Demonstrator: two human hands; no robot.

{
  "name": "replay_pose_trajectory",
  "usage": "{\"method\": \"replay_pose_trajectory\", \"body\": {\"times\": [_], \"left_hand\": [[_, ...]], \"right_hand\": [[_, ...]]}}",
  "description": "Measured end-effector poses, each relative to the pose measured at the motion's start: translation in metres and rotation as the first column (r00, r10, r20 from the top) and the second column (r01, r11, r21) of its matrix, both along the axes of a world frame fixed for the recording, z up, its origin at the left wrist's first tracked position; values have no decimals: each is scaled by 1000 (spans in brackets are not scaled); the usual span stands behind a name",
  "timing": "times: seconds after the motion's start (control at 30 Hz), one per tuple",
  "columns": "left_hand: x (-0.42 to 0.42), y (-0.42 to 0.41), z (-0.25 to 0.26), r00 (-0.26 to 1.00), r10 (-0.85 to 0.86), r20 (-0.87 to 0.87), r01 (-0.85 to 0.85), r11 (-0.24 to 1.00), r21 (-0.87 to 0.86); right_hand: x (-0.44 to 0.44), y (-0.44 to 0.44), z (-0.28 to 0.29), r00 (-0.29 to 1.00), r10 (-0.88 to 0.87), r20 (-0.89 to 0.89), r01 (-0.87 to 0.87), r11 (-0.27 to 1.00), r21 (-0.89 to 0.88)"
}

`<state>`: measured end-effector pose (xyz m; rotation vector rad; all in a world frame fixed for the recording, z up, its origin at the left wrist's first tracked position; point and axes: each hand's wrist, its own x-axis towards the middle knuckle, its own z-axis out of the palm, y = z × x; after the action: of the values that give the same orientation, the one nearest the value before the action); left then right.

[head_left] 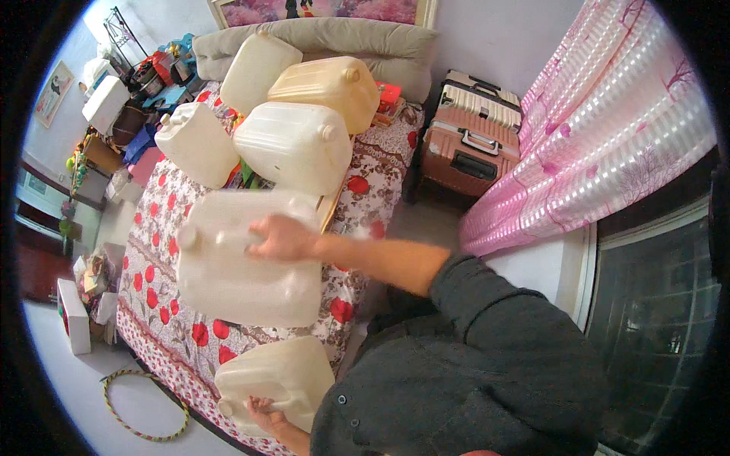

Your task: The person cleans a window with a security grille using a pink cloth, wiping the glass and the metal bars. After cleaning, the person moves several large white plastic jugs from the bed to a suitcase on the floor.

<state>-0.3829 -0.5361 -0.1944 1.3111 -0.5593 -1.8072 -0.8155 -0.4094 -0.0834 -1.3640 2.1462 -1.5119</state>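
Note:
My right hand [285, 236], blurred, is over the handle area of a large translucent plastic jerrycan [251, 290] lying on the bed; its fingers look spread, and whether they touch is hard to tell. Lower in the view, my left hand [267, 415] has its fingers curled at the handle of another plastic jerrycan [308, 365] at the bed's edge. Toward the headboard stand several more: a white jerrycan [197, 145], a whitish jerrycan [291, 142], a yellowish jerrycan [319, 85] and a cream jerrycan [256, 68].
The bed [145, 308] has a floral cover and a padded headboard [399, 57]. Suitcases [467, 151] stand beside it, near a pink curtain [582, 154]. A hoop [105, 399] lies on the floor. Boxes and household items crowd the far left, with a white box [74, 319] among them.

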Motion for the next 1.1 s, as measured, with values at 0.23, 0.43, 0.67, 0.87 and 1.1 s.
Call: {"method": "replay_pose_trajectory", "body": {"times": [0.23,0.43,0.67,0.87,1.1], "left_hand": [[-38,24,89,953,-115,-282,86,990,-113],[-124,66,160,974,-225,-9,217,950,-224],[-277,125,246,718,-695,-28,641,676,-363],[-440,220,345,642,-759,107,714,541,-445],[-705,273,335,84,-986,-146,916,134,-378]], "right_hand": [[-118,180,109,830,-60,554,42,998,45],[-215,333,145,843,-191,504,274,957,-96],[-319,476,153,815,-288,503,408,901,-145],[-407,558,119,660,-463,591,639,760,-119],[-465,634,82,504,-605,616,819,561,-120]]}}
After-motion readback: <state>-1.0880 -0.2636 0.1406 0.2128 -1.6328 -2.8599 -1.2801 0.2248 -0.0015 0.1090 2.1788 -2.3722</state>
